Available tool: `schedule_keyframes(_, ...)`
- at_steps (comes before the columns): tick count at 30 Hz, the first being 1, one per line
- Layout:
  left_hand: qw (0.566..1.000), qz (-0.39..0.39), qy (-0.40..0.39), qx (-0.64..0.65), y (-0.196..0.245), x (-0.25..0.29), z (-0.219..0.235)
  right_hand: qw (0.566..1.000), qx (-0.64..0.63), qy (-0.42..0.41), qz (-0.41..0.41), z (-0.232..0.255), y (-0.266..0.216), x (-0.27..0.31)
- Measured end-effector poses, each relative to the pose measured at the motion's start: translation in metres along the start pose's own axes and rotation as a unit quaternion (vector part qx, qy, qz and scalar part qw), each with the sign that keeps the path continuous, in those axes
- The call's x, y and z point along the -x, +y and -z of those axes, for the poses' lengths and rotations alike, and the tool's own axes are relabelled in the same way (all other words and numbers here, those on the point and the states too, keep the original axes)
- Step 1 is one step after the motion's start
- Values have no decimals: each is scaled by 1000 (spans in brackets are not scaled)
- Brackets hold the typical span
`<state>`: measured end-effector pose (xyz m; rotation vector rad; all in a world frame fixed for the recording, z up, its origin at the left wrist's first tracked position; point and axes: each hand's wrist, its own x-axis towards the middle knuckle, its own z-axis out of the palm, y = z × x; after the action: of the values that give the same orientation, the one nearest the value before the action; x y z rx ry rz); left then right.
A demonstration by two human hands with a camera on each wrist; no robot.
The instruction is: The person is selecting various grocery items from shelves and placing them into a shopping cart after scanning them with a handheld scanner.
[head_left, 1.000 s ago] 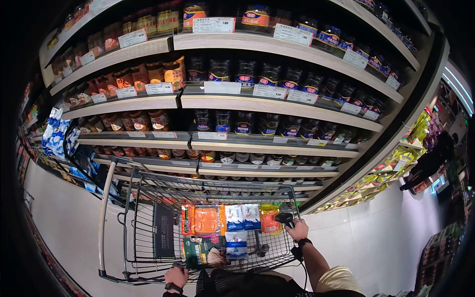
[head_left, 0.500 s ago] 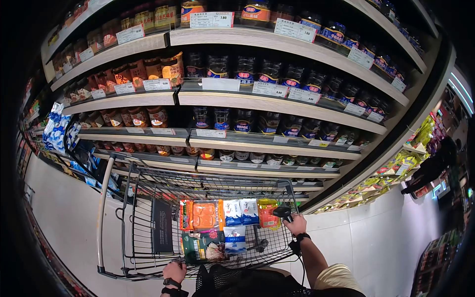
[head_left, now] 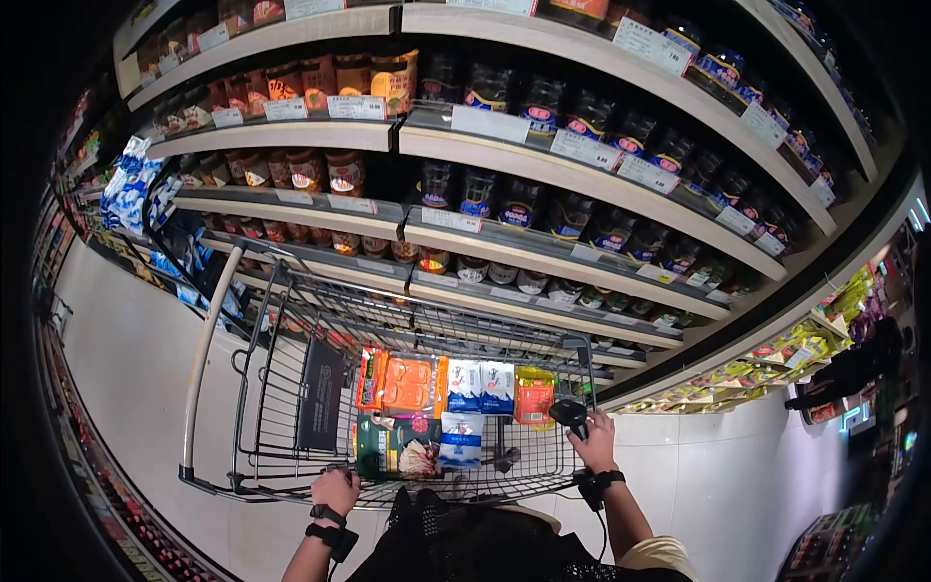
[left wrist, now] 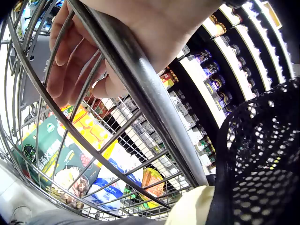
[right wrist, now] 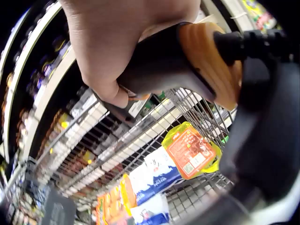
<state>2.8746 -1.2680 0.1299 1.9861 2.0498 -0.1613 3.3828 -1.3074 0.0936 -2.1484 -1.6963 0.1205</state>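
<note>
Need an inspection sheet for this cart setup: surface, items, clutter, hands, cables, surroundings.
Surface: wire cart, on pale floor
Job's things: orange pack, three blue-and-white packs, yellow-and-red pack, dark green pack, all in basket
Clutter: nothing seen
Left hand: curled over cart rim
Right hand: grips black handheld device
Cables: thin black cable hangs below right wrist; far end not visible
Surroundings: shelves of jars ahead; dark-clothed person at far right
</note>
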Motion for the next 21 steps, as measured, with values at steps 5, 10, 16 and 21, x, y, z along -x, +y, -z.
schedule_keyframes(5,1000,-17,15,-8,-1,-7,2,978,128,-164,19,-30,-48,-20)
schedule_keyframes(10,1000,5,4,6,-13,-5,6,851,123,-510,-3,-81,-57,-8)
schedule_keyframes(16,1000,15,-5,7,-10,6,4,826,175,-535,-10,-83,-35,16)
schedule_keyframes(21,999,18,17,33,-16,16,5,833,200,-515,17,-70,-16,33)
